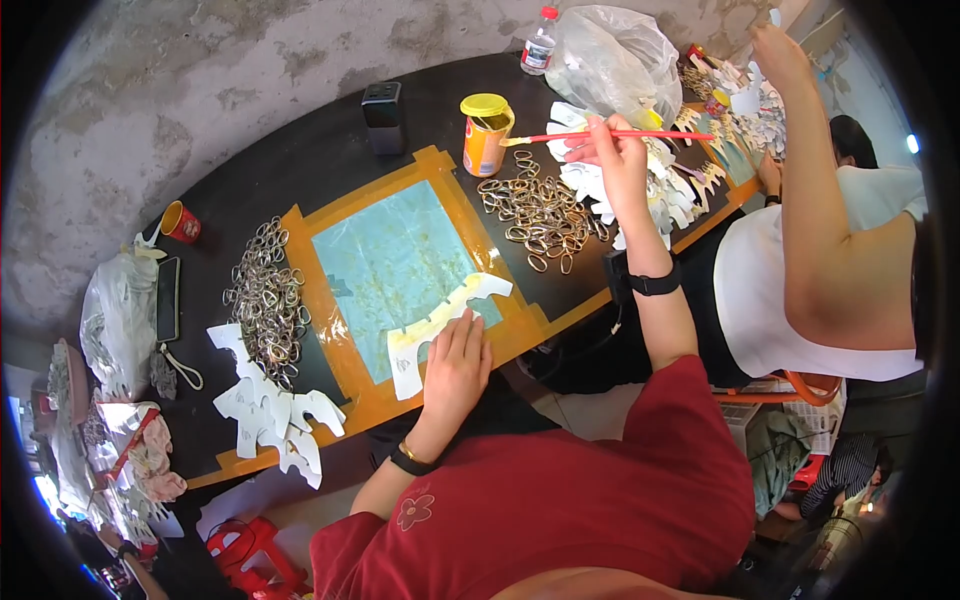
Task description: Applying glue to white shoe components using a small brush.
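Observation:
My right hand [618, 160] is closed round a thin red-handled brush [640, 134], held level with its bristle end beside an orange can [484, 138] with a yellow top. With fingers lying flat, my left hand [458, 357] rests on a curved white paper piece [440, 318]. A yellowish coating shows along that piece's inner edge. It lies across the lower right of a pale blue sheet [385, 245] bordered with brown tape. Under my right hand and wrist is a heap of white cut pieces [655, 195].
Metal rings are piled left [268, 300] and right [545, 215] of the sheet. More white pieces [275, 405] lie at the front left. A dark speaker-like box [383, 118], a phone [169, 300], a paper cup [180, 222] and a bottle [538, 42] stand around. A co-worker [820, 250] sits close at right.

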Demonstrator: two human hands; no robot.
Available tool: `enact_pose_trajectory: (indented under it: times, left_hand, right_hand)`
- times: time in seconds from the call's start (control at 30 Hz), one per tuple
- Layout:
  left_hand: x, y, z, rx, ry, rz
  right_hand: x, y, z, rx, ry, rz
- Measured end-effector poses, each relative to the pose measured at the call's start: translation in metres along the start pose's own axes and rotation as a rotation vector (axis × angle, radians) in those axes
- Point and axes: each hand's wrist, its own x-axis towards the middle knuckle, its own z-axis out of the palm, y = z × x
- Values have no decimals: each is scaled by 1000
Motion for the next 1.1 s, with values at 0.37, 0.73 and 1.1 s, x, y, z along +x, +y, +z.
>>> enact_pose_trajectory:
  times: [0.37, 0.73, 1.1]
  left_hand:
    - [3, 2, 0, -49, -5, -29]
    - [0, -4, 4, -18, -14, -55]
    - [-1, -5, 4, 9, -40, -33]
  right_hand:
    - [-27, -83, -5, 281, 169, -630]
    - [-183, 17, 6, 20, -365, -39]
    - [-180, 22, 10, -102, -471, -55]
